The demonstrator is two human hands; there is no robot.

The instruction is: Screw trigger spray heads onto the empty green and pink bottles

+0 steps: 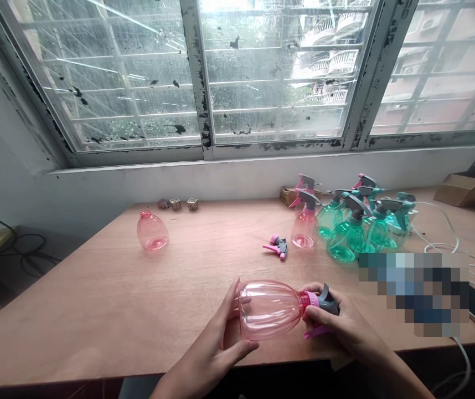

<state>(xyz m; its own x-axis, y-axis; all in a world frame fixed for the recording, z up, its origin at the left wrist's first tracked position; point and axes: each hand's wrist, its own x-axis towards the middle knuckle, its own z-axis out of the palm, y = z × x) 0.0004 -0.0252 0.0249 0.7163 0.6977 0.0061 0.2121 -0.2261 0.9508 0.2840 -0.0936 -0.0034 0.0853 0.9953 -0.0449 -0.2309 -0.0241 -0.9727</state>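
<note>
A pink see-through spray bottle (pixel 268 310) lies sideways in the air just above the table's front part, its base to the left. My left hand (pixel 212 343) cups the base end, thumb below and fingers partly behind the clear plastic. At the neck, my right hand (pixel 349 327) is closed round the pink collar (pixel 313 300) and the grey spray head (pixel 328 303), with the pink trigger (pixel 317 331) pointing down. Beyond the hands, a loose grey-and-pink spray head (pixel 278 247) rests on the wood. A pink bottle without a head (pixel 152 231) stands upright farther left.
Several green spray bottles (pixel 347 238) stand at the right, beside an upright pink one (pixel 304 227). Small square holders (pixel 192 204) sit near the wall. White cables (pixel 449 238) and a cardboard box (pixel 464 188) occupy the right side of the wooden table (pixel 108 299). One patch is pixelated.
</note>
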